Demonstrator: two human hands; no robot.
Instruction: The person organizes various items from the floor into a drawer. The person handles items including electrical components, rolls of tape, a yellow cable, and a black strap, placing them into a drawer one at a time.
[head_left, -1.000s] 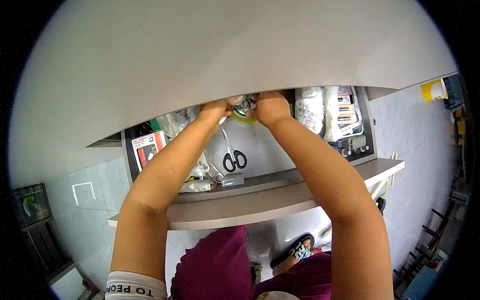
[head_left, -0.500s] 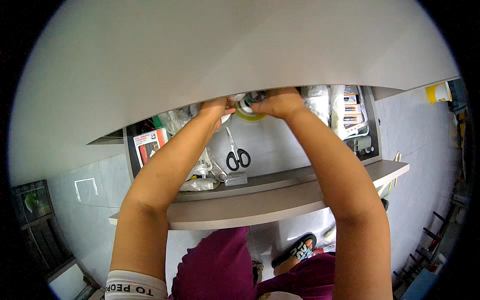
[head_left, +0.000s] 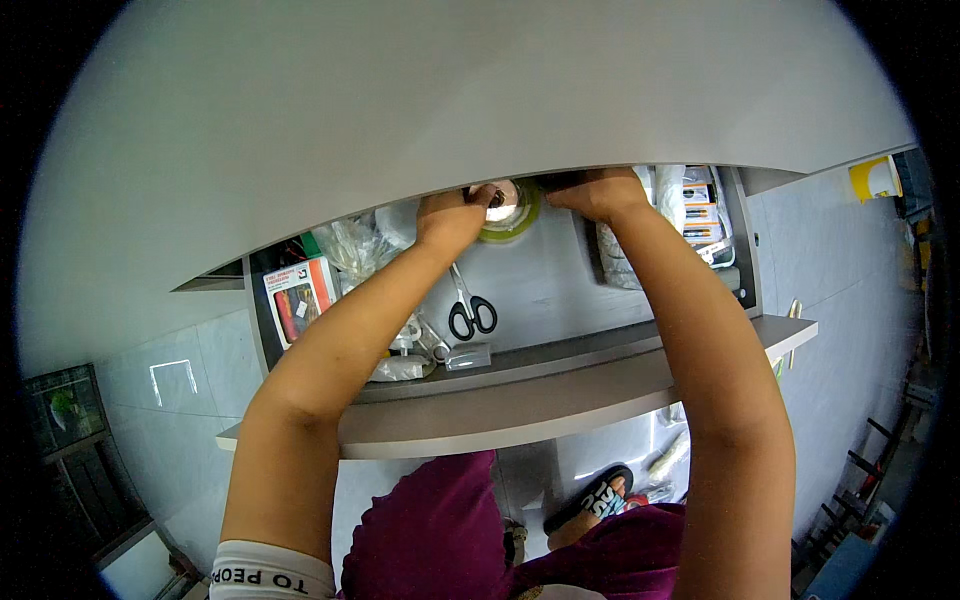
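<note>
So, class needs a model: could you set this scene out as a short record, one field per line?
Place: open drawer under a tabletop
Left hand: the left hand has its fingers at a tape roll; grip unclear
Right hand: the right hand reaches the back, fingers partly hidden by the tabletop's edge
Middle: scissors, black handles toward the person
Left side: flat box, clear plastic bag
Right side: small packs
Near the front: small clear case
</note>
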